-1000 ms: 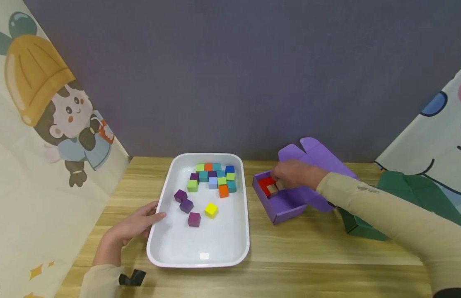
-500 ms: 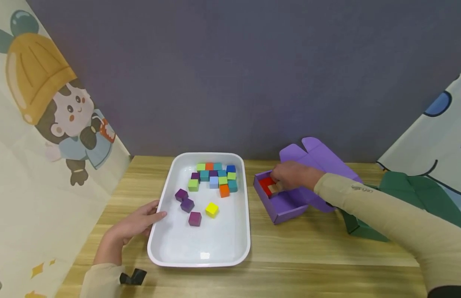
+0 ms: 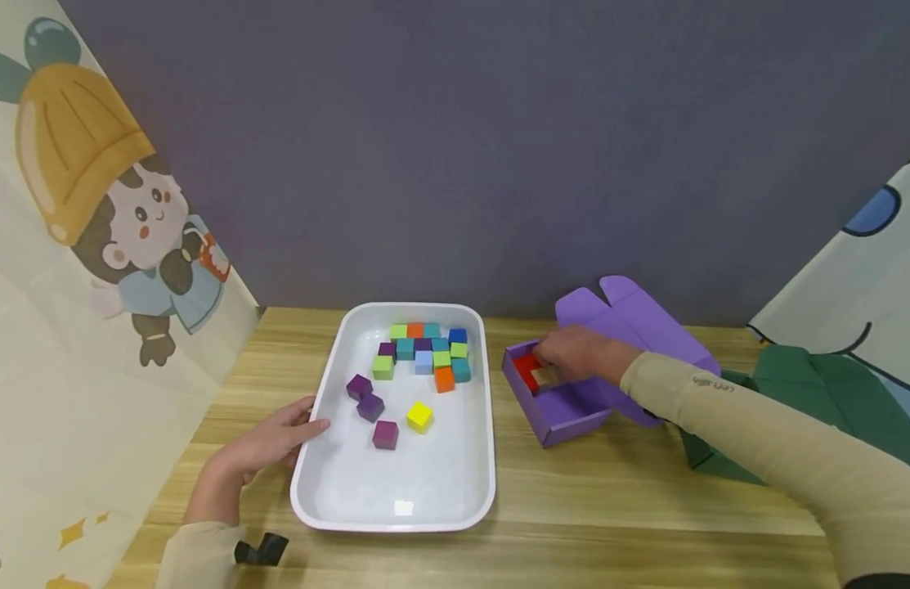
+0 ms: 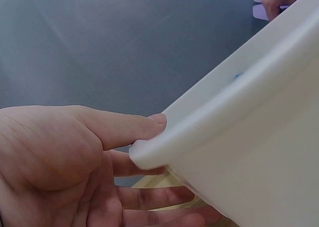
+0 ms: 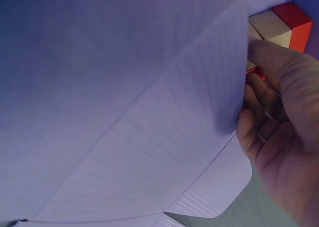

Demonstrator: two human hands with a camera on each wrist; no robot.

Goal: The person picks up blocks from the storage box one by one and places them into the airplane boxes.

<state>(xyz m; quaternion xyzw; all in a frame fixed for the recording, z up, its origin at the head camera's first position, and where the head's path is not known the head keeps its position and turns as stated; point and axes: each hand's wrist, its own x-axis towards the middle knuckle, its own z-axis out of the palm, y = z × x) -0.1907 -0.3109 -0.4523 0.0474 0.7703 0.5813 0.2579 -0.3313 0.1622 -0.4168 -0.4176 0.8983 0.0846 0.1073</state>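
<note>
My left hand (image 3: 271, 442) grips the left rim of a white tray (image 3: 392, 525), thumb on top and fingers underneath, as the left wrist view also shows. Colored cubes lie in the tray, among them a yellow cube (image 3: 420, 417) and a magenta one (image 3: 385, 435); several sit grouped in the far half. My right hand (image 3: 583, 352) reaches into an open purple box (image 3: 572, 429). In the right wrist view its thumb presses a plain wooden cube (image 5: 271, 27) beside a red cube (image 5: 299, 27), and its other fingers are curled, partly hidden by the lid.
The purple lid (image 3: 631, 303) stands folded back behind the right hand. Farther right, a dark green box (image 3: 808, 384) lies partly under the right forearm. A grey wall (image 3: 455, 164) closes the table's (image 3: 609, 507) far edge.
The right hand has shifted slightly within the purple box, and the wooden cubes have moved closer to it, with less of the red ones showing. The left hand stays on the tray's rim.
</note>
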